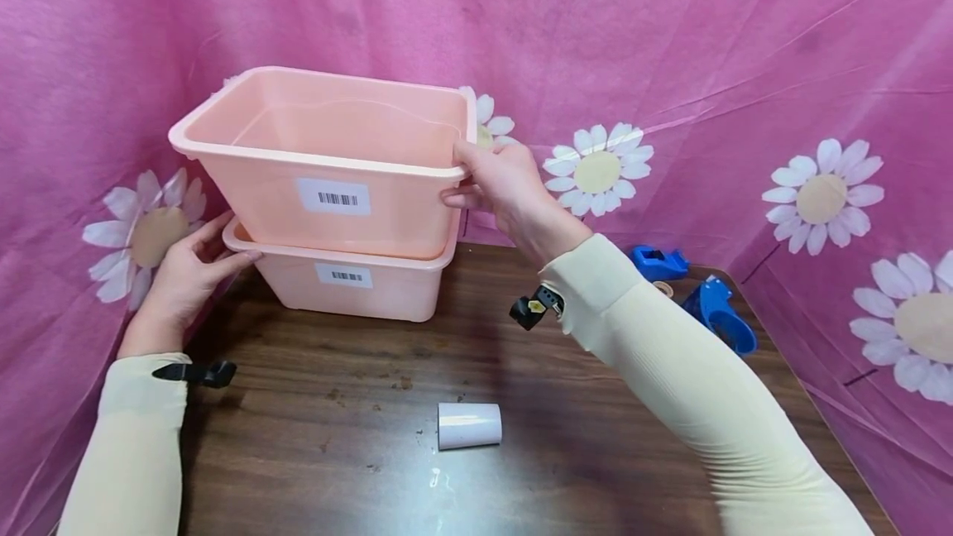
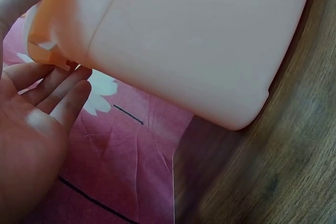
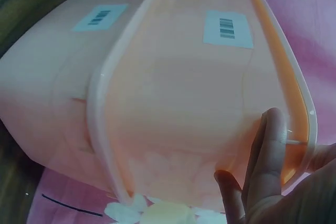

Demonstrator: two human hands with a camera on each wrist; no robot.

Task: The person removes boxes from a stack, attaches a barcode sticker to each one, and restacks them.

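Note:
Two pink plastic bins with barcode labels stand at the back left, the upper bin (image 1: 402, 205) partly inside the lower bin (image 1: 387, 296). My right hand (image 1: 514, 197) grips the upper bin's rim at its right end, thumb over the edge and fingers below on the outer wall; the right wrist view shows those fingers (image 3: 270, 156) near the rim. At the left end, my left hand (image 1: 189, 275) holds the lower bin's rim between thumb and fingers. In the left wrist view its fingertips (image 2: 79, 95) lie under the rim. The upper bin's bottom is hidden inside the lower one.
A white cylinder (image 1: 469, 426) lies on the brown wooden table (image 1: 313, 453) near the front. Two blue tape dispensers, one smaller (image 1: 658, 263) and one larger (image 1: 733, 329), stand at the right edge beside a small roll (image 1: 664, 289). Pink flowered cloth (image 1: 692, 40) surrounds the table.

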